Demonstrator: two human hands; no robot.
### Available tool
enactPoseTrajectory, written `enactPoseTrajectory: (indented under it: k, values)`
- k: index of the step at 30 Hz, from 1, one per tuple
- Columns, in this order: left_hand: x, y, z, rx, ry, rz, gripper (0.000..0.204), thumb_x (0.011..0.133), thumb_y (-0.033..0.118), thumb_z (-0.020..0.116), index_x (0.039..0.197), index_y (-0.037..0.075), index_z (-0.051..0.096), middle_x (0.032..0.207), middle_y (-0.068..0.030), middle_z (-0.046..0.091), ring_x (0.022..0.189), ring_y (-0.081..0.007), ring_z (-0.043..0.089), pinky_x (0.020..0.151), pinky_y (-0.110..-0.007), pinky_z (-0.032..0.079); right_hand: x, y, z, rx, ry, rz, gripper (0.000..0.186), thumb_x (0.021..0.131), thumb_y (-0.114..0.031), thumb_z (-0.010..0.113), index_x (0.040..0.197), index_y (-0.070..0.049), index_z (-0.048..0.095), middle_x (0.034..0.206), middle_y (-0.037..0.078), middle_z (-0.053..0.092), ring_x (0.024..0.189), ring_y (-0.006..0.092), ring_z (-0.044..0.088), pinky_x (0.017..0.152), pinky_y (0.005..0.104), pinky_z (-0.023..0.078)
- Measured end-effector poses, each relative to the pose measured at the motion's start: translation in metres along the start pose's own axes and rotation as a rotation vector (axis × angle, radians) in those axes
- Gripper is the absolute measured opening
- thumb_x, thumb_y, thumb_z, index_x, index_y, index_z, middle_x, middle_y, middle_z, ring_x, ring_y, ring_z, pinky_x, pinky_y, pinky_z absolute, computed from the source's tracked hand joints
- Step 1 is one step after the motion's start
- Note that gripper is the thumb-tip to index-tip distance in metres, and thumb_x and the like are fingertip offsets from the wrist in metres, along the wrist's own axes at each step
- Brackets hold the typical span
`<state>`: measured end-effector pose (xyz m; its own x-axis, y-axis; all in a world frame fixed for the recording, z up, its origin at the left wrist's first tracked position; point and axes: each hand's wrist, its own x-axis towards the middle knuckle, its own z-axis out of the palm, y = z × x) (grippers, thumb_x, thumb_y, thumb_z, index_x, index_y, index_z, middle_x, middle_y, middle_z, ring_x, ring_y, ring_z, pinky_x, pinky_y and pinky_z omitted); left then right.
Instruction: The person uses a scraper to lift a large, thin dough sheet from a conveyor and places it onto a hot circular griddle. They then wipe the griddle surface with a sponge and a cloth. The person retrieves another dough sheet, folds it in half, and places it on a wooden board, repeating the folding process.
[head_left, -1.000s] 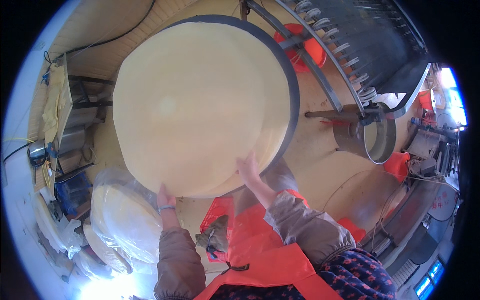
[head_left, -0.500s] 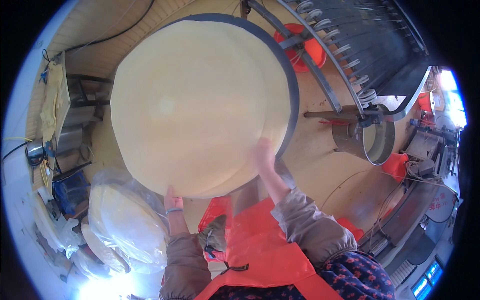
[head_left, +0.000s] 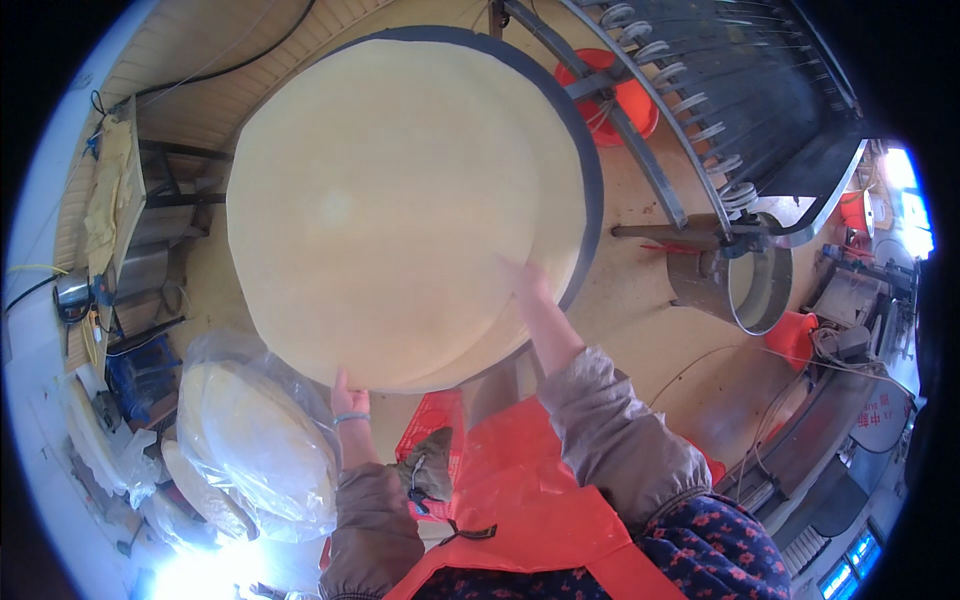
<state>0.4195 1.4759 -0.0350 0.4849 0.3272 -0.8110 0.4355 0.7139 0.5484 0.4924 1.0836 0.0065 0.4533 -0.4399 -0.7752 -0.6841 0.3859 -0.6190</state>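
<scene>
A stack of large, round, pale-yellow thin sheets (head_left: 390,200) lies on a dark round board (head_left: 588,150) that shows as a rim along the far and right sides. At the stack's near left edge, my left hand (head_left: 350,398) pinches the margin of the sheets, thumb on top. How many layers it holds is hidden. My right hand (head_left: 532,286) rests over the near right part of the top sheet, fingers stretched toward the middle and somewhat blurred. Layered, slightly offset sheet edges show beside and below it.
Plastic-wrapped pale rounds (head_left: 255,440) sit at my near left. A metal frame with a row of white coils (head_left: 690,103) stands far right, with a red basin (head_left: 630,105) beneath. A metal pot (head_left: 685,280) and a red bucket (head_left: 790,338) are to the right.
My right hand has slid slightly away from me over the top sheet, its fingers now reaching further toward the middle. My left hand stays at the near left edge.
</scene>
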Motion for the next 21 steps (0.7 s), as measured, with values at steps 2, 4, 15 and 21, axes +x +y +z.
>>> enactPoseTrajectory:
  k: [2, 4, 15, 21]
  values:
    - [-0.005, -0.001, 0.003, 0.033, 0.003, 0.018, 0.031, 0.089, 0.015, 0.057, 0.114, -0.001, 0.053, 0.109, -0.0112, 0.062, 0.099, -0.0223, 0.061, 0.082, -0.036, 0.053, 0.000, -0.007, 0.004, 0.009, -0.012, -0.045, 0.034, 0.072, -0.023, 0.073, 0.093, 0.002, 0.064, 0.080, 0.009, 0.065, 0.072, 0.0164, 0.061, 0.062, 0.0315, 0.048]
    - [-0.018, -0.004, 0.010, 0.075, 0.050, 0.039, 0.032, 0.090, 0.020, 0.057, 0.115, 0.000, 0.053, 0.109, -0.0105, 0.062, 0.099, -0.0221, 0.061, 0.083, -0.036, 0.052, -0.006, -0.019, 0.010, -0.063, 0.002, -0.092, 0.035, 0.072, -0.022, 0.072, 0.094, 0.004, 0.063, 0.081, 0.010, 0.065, 0.071, 0.0156, 0.060, 0.061, 0.0311, 0.047]
    - [-0.096, -0.050, 0.076, -0.439, -0.273, -0.051, 0.034, 0.091, 0.022, 0.052, 0.120, 0.004, 0.051, 0.118, -0.0087, 0.058, 0.107, -0.0229, 0.056, 0.091, -0.039, 0.047, -0.047, -0.073, 0.016, -0.035, -0.298, -0.195, 0.030, 0.075, -0.016, 0.067, 0.101, -0.003, 0.061, 0.081, 0.004, 0.064, 0.064, 0.0134, 0.059, 0.052, 0.0276, 0.044]
    - [-0.075, -0.048, 0.061, -0.301, -0.171, 0.030, 0.031, 0.091, 0.011, 0.050, 0.117, -0.005, 0.050, 0.116, -0.0132, 0.058, 0.108, -0.0241, 0.056, 0.093, -0.038, 0.046, 0.042, -0.074, -0.008, 0.399, -0.413, 0.142, 0.038, 0.083, -0.018, 0.059, 0.116, -0.002, 0.051, 0.112, 0.010, 0.058, 0.103, 0.0222, 0.057, 0.081, 0.0391, 0.052]
